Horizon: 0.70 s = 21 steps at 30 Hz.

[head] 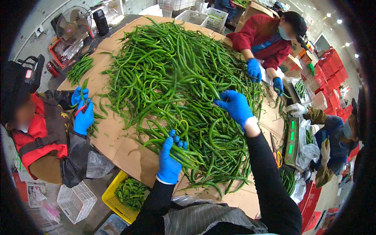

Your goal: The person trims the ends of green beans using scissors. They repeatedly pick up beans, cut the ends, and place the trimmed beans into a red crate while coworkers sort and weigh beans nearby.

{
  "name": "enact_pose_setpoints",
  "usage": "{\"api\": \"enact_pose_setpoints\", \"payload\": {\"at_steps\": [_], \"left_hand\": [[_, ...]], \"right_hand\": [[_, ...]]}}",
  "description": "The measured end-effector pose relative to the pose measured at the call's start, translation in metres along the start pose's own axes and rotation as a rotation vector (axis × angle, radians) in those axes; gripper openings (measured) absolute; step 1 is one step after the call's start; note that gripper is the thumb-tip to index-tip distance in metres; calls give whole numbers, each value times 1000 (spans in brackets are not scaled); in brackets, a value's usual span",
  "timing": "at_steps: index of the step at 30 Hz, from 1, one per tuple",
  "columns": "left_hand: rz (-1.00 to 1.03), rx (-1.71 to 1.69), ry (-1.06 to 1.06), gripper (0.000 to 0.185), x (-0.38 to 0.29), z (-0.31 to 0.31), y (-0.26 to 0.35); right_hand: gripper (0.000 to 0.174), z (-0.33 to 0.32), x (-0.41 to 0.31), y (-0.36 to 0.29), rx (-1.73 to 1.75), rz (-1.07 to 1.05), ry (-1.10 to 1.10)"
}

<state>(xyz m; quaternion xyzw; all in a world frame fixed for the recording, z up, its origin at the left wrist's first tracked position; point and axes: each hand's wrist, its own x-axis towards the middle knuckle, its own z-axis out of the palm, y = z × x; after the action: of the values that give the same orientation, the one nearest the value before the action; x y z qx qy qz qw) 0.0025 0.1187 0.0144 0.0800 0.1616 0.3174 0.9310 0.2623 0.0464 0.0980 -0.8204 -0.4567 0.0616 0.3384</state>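
Note:
A large heap of long green chili peppers (152, 64) covers a table topped with cardboard (126, 155). My left hand (170, 160), in a blue glove, is closed around a bunch of green chili peppers (183, 157) at the near edge of the heap. Farther up and to the right, my right hand (235, 105), gloved in blue too, holds the end of a long green chili pepper (202, 78) between thumb and fingers, over the heap. Other peppers lie just beneath both hands.
Scissors with yellow handles (279, 158) lie right of my right arm, beside a digital scale (291, 141). A yellow crate (117, 194) with green produce stands below the table's near left edge. Co-workers stand at the left (44, 132), far right (335, 144) and back right (264, 44).

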Motion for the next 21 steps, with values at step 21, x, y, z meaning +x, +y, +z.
{"api": "enact_pose_setpoints", "payload": {"at_steps": [21], "left_hand": [[10,8,-184,51,-11,37,-23]], "right_hand": [[34,21,-90,-69,122,-437,-397]]}}
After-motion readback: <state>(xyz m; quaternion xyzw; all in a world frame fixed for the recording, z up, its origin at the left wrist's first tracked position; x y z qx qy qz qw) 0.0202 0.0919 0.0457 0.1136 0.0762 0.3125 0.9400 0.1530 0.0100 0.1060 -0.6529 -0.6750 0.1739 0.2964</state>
